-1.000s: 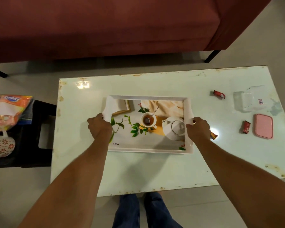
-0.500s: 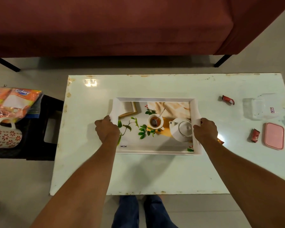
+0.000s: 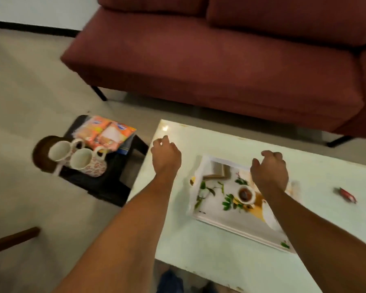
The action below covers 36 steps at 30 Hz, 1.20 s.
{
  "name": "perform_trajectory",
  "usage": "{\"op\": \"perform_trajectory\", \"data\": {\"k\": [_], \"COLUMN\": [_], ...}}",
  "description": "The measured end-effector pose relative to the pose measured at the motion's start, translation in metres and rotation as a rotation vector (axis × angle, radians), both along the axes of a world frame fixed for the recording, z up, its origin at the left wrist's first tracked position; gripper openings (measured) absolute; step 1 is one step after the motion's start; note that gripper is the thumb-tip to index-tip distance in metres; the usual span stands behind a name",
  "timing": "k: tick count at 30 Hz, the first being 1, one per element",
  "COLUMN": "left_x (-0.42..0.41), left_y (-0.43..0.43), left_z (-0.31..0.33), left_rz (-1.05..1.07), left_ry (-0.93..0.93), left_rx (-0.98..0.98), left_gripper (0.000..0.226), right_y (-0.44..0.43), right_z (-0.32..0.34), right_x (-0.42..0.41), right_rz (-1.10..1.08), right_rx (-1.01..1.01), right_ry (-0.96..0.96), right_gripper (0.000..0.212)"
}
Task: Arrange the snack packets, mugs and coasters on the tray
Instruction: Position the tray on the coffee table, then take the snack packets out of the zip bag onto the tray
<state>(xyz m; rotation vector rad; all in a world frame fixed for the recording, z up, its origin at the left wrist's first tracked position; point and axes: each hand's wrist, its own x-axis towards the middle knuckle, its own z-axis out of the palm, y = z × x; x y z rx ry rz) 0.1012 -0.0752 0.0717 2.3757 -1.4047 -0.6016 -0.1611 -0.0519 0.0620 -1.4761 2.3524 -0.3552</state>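
While neither hand holds anything, both grips are loose. The left hand hangs over the table's left edge near its far corner, fingers half curled round air. The right hand, also empty and softly curled, hovers above the far part of the tray. The tray lies flat on the table's left half, skewed to its edges. Where the right arm does not hide it, it shows only its printed teacup and leaves.

The things to arrange sit off the table, on a black stool just beside its left edge. Two floral mugs stand upright side by side at the stool's near-left part, their handles turned towards the orange snack packets, which lie flat at its far side. A brown disc, probably the coasters, sticks out from under the left mug past the stool's edge, though blur keeps me from being sure.

The mugs look ceramic, so they are likely stiff, fairly weighty and liable to chip. Each is best taken by its handle or round the body, one per hand. The packets should be light, crinkly and slick, with crushable contents, so a flat pinch at a sealed edge would suit. The disc cannot be drawn out safely until the mug is off it. The tray's glossy face may let the mugs slide.
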Motion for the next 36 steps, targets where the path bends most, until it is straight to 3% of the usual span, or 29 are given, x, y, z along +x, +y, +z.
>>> {"op": "perform_trajectory", "data": {"k": [4, 8, 12, 14, 16, 19, 22, 29, 33, 36], "left_x": [0.103, 0.194, 0.258, 0.276, 0.287, 0.292, 0.294, 0.301, 0.301, 0.293], "left_y": [-0.023, -0.025, -0.023, -0.025, -0.029, -0.037, -0.045, -0.054, -0.054, -0.050], "left_z": [0.037, 0.040, 0.024, 0.014, 0.004, -0.010, -0.019, -0.026, -0.030, -0.021], "left_rz": [0.061, 0.150, 0.099, 0.043, -0.028, -0.141, -0.213, -0.260, -0.266, -0.347], "left_ry": [-0.046, -0.030, -0.072, -0.103, -0.149, -0.219, -0.272, -0.321, -0.268, -0.224], "left_rx": [-0.079, -0.059, 0.052, 0.099, 0.146, 0.213, 0.308, 0.316, 0.235, 0.186], "left_gripper": [0.038, 0.042, 0.049, 0.049, 0.044, 0.031, 0.028, 0.031, 0.058, 0.090], "right_y": [-0.044, -0.063, -0.062, -0.064, -0.072, -0.084, -0.096, -0.108, -0.110, -0.111], "right_z": [0.025, 0.024, 0.001, -0.014, -0.031, -0.052, -0.071, -0.088, -0.075, -0.047], "right_x": [0.126, 0.244, 0.340, 0.374, 0.402, 0.430, 0.446, 0.455, 0.452, 0.437], "right_rz": [0.231, 0.242, 0.402, 0.383, 0.227, -0.033, -0.169, -0.257, -0.238, -0.216], "right_rx": [-0.032, 0.074, 0.115, 0.172, 0.278, 0.367, 0.377, 0.408, 0.320, 0.213], "right_ry": [-0.183, -0.376, -0.374, -0.433, -0.584, -0.851, -0.973, -1.117, -1.188, -1.173], "right_gripper": [0.036, 0.037, 0.043, 0.050, 0.061, 0.074, 0.080, 0.047, 0.032, 0.037]}}
